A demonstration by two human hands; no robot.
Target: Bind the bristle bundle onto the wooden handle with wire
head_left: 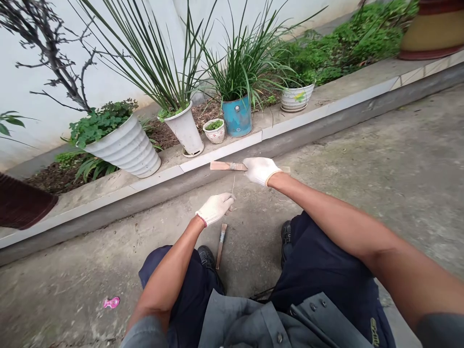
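Both of my hands wear white knit gloves. My right hand is closed around a flat wooden stick, which sticks out to the left and shows a little on the right. Pale string is wound round the stick just left of the fingers. Below and to the left, my left hand pinches a thin string that rises toward the stick. A second wooden stick, with a grey-blue wrapping near its top, lies on the concrete between my feet.
A raised bed with a tiled edge runs across in front. On it stand a ribbed white pot, a tall white pot, a small pot and a blue bucket. A pink object lies on the ground.
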